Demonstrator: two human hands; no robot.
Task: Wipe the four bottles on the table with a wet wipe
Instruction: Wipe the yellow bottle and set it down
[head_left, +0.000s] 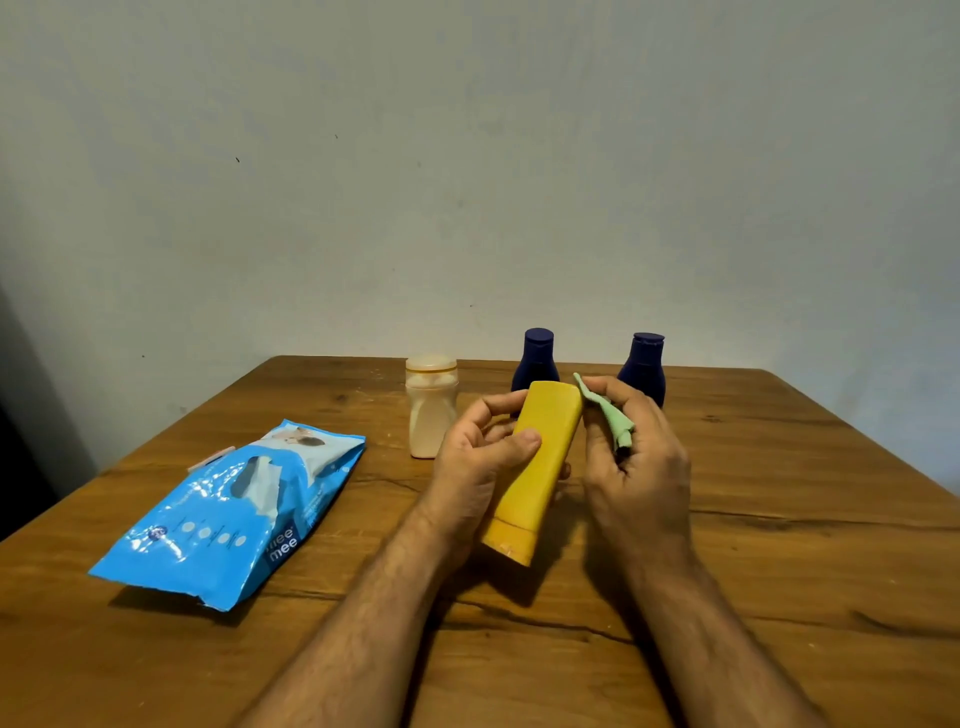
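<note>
My left hand (475, 457) grips a yellow bottle (540, 467) above the table, its cap end pointing toward me and its base tilted away. My right hand (636, 462) holds a crumpled pale green wipe (608, 415) against the bottle's right edge near the base. A cream bottle (431, 410) stands upright just left of my hands. Two dark blue bottles (537, 358) (644, 364) stand upright behind my hands, their lower parts hidden by the yellow bottle and my fingers.
A blue pack of wet wipes (228, 514) lies on the left of the wooden table (805, 519), its flap open with a white wipe sticking out. A plain wall rises just behind the table's far edge.
</note>
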